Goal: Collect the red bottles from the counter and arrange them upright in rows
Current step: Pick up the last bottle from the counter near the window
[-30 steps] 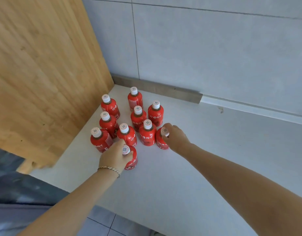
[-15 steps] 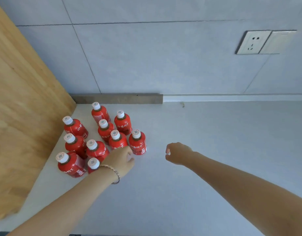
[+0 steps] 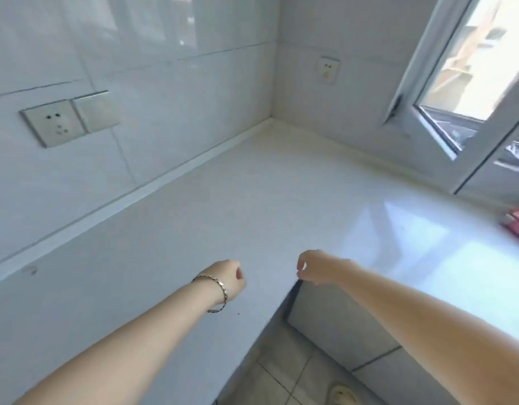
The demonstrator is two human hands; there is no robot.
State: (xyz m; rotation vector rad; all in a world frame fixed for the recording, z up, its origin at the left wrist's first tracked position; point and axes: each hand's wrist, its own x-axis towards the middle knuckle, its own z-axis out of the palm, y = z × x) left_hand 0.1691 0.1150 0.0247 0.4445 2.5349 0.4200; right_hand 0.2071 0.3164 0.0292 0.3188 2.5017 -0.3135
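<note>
So at this point both hands were empty and hovering low over the counter [image 3: 252, 200]. The left hand [image 3: 227, 277], the one with the chain bracelet [image 3: 214, 290] on its wrist, was loosely curled with nothing in it. The right hand [image 3: 312, 268] had its fingers half-bent, thumb and forefinger close together, also holding nothing.

The only red thing visible was a blurry red bottle [image 3: 517, 225] way over at the right edge of the frame, on the sunlit stretch of counter below the open window [image 3: 469, 92]. It was well apart from both hands, off to the right and a bit further up the picture, so the right hand was clearly the nearer one. It looked like it was lying down rather than standing, with its long axis roughly left to right, but honestly it was smeared and cut off by the frame edge, so I couldn't say for sure, or even whether it was one bottle or two. No cap was visible. My guess is the next reach goes rightward with the right hand.

The arranged rows weren't in this shot at all.
</note>
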